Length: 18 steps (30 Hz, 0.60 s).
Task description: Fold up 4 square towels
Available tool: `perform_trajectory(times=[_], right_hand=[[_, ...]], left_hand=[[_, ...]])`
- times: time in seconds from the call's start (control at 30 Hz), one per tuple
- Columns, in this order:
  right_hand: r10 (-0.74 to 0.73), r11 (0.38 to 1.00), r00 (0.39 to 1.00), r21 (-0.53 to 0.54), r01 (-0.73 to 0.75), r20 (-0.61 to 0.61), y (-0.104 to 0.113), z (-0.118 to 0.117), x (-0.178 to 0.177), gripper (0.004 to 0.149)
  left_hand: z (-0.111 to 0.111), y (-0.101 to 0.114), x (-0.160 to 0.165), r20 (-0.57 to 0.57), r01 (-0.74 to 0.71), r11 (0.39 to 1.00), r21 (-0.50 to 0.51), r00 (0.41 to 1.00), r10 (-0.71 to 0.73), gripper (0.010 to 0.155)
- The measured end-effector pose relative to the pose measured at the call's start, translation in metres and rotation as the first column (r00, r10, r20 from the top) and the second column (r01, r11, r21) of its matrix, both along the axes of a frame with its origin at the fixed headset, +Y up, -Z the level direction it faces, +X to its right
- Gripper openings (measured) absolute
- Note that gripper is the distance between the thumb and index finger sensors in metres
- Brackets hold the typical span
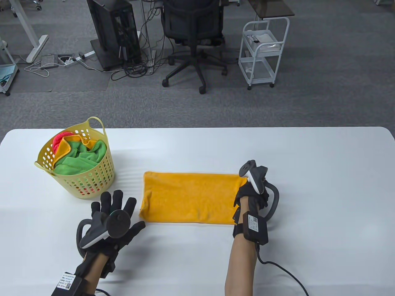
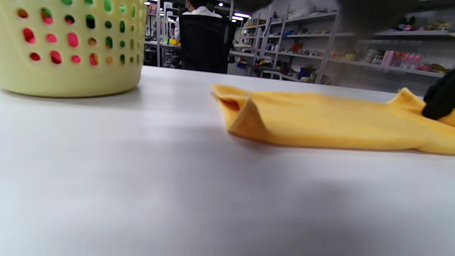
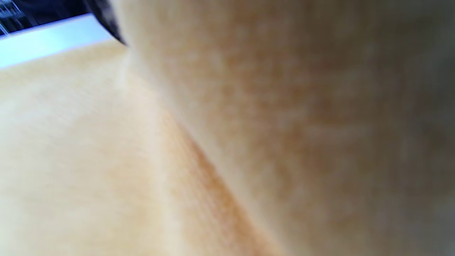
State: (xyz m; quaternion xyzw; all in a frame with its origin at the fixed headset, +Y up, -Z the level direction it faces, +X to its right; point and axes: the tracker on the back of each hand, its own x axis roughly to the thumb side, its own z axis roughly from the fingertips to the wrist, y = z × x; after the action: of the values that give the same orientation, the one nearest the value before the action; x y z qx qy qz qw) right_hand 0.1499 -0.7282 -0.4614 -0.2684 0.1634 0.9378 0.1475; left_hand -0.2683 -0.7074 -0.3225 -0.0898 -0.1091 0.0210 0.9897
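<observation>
The left hand (image 1: 112, 215) lies at 7 o'clock on the white table (image 1: 324, 172), palm down, fingers spread and straight, holding nothing, just beside the near left corner of the orange terry towel (image 1: 188, 197). The towel lies at table centre, folded into a rectangle. At 4 o'clock, the right hand (image 1: 251, 192) grips the towel's right edge. At 10 o'clock stands the perforated yellow plastic basket (image 1: 92, 182), containing green, orange and pink towels (image 1: 77, 157).
</observation>
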Motion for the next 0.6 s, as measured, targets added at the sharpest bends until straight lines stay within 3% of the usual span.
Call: perform_trajectory(times=[0.37, 0.6], right_hand=[[-0.158, 0.974, 0.979, 0.141, 0.176, -0.132, 0.065, 0.012, -0.032, 0.047], [-0.161, 0.963, 0.950, 0.168, 0.210, -0.267, 0.091, 0.015, -0.087, 0.048]], left_hand=[[0.001, -0.001, 0.000, 0.006, 0.001, 1.000, -0.003, 1.000, -0.001, 0.085], [0.003, 0.000, 0.000, 0.011, -0.006, 1.000, -0.004, 1.000, 0.006, 0.085]])
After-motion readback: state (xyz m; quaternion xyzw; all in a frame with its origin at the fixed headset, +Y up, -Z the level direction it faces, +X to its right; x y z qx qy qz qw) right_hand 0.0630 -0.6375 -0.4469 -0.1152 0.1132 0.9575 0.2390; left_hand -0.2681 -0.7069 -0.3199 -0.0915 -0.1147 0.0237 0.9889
